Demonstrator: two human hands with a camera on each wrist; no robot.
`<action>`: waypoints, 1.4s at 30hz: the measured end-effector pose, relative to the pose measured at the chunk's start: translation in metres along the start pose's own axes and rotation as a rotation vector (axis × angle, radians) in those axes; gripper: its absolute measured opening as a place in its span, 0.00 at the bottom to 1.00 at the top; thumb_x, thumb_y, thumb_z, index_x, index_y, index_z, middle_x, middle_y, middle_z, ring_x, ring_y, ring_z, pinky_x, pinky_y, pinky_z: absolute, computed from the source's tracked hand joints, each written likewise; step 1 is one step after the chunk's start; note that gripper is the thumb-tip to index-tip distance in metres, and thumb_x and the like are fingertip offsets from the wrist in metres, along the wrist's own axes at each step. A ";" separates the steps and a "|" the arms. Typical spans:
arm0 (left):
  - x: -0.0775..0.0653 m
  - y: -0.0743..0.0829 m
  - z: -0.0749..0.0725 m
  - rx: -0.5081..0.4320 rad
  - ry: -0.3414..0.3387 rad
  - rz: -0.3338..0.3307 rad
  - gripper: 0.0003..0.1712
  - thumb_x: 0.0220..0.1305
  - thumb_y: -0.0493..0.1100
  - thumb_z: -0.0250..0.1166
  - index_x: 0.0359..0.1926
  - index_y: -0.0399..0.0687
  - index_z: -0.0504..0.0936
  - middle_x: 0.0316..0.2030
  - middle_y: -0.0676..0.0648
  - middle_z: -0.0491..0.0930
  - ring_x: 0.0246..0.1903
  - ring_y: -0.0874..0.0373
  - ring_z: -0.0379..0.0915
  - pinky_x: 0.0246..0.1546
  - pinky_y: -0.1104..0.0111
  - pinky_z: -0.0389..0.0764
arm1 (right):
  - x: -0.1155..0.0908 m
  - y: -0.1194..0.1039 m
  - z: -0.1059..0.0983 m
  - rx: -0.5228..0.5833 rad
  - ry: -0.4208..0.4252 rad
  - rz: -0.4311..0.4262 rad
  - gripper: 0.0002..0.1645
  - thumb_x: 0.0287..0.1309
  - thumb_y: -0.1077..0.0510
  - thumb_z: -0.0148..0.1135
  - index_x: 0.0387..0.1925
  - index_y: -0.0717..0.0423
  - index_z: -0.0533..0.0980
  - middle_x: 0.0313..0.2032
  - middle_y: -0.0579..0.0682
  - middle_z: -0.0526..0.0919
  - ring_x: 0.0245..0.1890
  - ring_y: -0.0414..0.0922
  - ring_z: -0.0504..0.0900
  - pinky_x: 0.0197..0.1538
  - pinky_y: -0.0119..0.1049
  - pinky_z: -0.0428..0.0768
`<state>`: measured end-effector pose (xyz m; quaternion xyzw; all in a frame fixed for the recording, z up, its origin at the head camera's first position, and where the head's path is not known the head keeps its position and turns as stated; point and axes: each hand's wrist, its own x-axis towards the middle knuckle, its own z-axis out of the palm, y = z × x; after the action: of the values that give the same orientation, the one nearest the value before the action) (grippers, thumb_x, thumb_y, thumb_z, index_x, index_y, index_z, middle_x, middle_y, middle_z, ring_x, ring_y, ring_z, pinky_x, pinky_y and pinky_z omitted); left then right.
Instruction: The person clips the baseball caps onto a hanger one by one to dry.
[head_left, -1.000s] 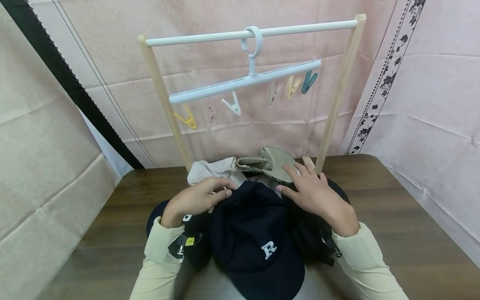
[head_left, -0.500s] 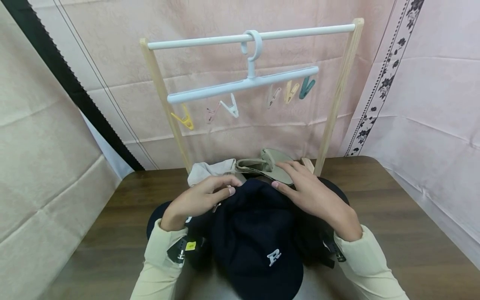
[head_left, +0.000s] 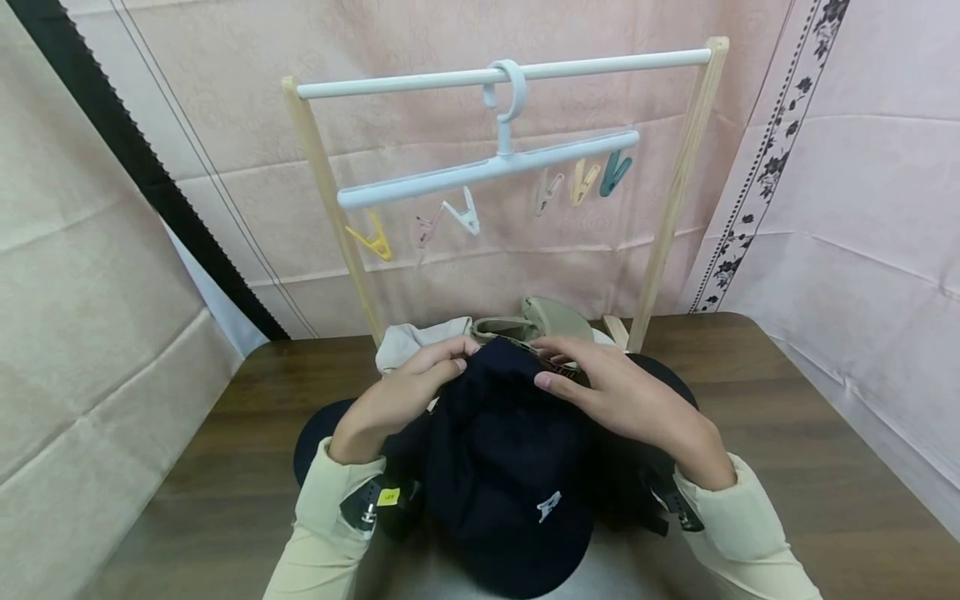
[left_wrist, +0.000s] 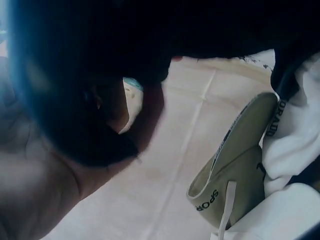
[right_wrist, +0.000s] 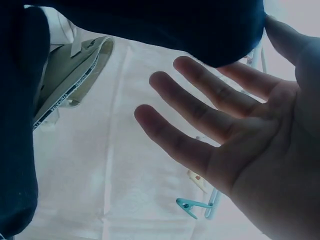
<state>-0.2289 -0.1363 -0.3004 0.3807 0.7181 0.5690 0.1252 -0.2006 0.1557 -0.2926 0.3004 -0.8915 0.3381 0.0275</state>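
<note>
A navy cap (head_left: 510, 467) with a white letter on its front is raised in the middle of the head view, brim toward the person. My left hand (head_left: 408, 392) grips its back edge between thumb and fingers; in the left wrist view the dark cloth covers most of that hand. My right hand (head_left: 618, 396) is at the other side of the cap, fingers extended. In the right wrist view its fingers (right_wrist: 192, 110) spread apart, with the thumb at the cap's edge. Behind the cap lies a folded olive cap (left_wrist: 232, 185) with dark lettering.
A wooden rack (head_left: 678, 192) carries a light blue hanger (head_left: 491, 167) on its white bar, with several clothespins (head_left: 615, 173) below. White cloth (head_left: 420, 340) lies at the rack's foot on the brown table (head_left: 787, 433). More dark caps (head_left: 318, 433) lie under the hands.
The navy cap has tilted and its brim has drawn up slightly. My right hand has shifted left toward the cap's back edge, off the olive cap. The left hand moved slightly up.
</note>
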 end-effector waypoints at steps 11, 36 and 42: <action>0.000 -0.002 0.005 -0.401 -0.012 -0.008 0.17 0.77 0.32 0.39 0.52 0.44 0.75 0.44 0.51 0.77 0.43 0.61 0.77 0.45 0.72 0.81 | 0.000 0.002 0.001 -0.016 -0.031 -0.004 0.31 0.79 0.41 0.56 0.74 0.49 0.72 0.59 0.49 0.85 0.54 0.45 0.85 0.58 0.54 0.82; 0.003 0.000 0.013 -0.638 0.139 -0.326 0.21 0.86 0.49 0.42 0.45 0.58 0.84 0.43 0.57 0.82 0.42 0.64 0.80 0.45 0.72 0.82 | 0.002 0.003 0.003 -0.068 0.033 -0.064 0.22 0.81 0.50 0.55 0.68 0.53 0.76 0.58 0.49 0.84 0.54 0.46 0.85 0.59 0.53 0.82; 0.006 0.000 0.018 -0.762 0.132 -0.287 0.28 0.85 0.49 0.39 0.34 0.58 0.85 0.31 0.57 0.83 0.32 0.64 0.80 0.36 0.72 0.81 | 0.001 0.000 0.003 -0.016 0.195 -0.181 0.19 0.74 0.57 0.65 0.63 0.54 0.78 0.58 0.50 0.83 0.48 0.44 0.87 0.67 0.52 0.72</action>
<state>-0.2218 -0.1196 -0.3049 0.1657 0.5081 0.7943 0.2889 -0.2009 0.1538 -0.2944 0.3451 -0.8566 0.3545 0.1466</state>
